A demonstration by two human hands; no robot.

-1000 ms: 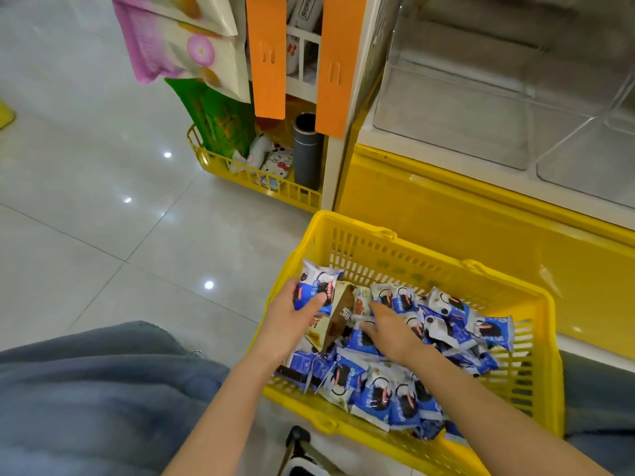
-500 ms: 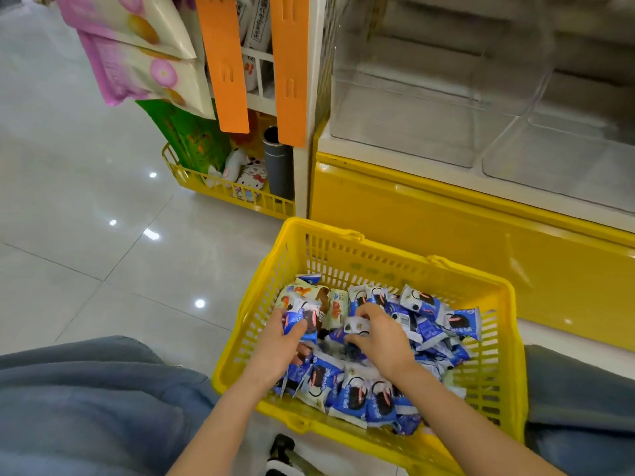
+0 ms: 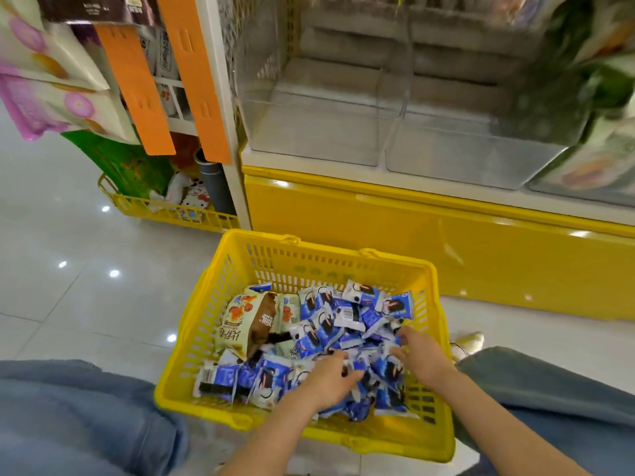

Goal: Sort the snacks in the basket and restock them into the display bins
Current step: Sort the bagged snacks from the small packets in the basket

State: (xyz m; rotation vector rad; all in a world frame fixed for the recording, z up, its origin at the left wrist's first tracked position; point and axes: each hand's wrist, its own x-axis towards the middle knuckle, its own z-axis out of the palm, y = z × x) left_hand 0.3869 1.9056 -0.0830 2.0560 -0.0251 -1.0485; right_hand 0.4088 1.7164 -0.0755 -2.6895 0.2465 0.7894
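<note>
A yellow basket point(image 3: 202, 324) stands on the pale tiled floor point(image 3: 68, 269), right in front of a yellow cabinet point(image 3: 378, 235) and between the person's two knees in blue jeans point(image 3: 86, 417). It is filled with small snack packs: most are blue packs point(image 3: 343, 324), heaped across the middle and right, while a few larger green and cream packs point(image 3: 237, 321) and one brown pack point(image 3: 264, 321) lie against the left wall. Both hands are down in the heap of blue packs. The left hand point(image 3: 326, 379) is near the front, its fingers bent down into the packs with the tips hidden, so I cannot tell whether it grips one. The right hand point(image 3: 421, 355) is just beside the right wall, its fingers spread loosely and resting on top of the packs, with nothing closed inside them. On top of the cabinet stand two clear bins point(image 3: 309, 132) side by side, touching each other, and I can see no snacks in them. Left of the bins, two orange strips point(image 3: 137, 87) hang down a white shelf frame, with flowered bags point(image 3: 51, 80) beside them and a low wire tray point(image 3: 165, 209) on the floor below
</note>
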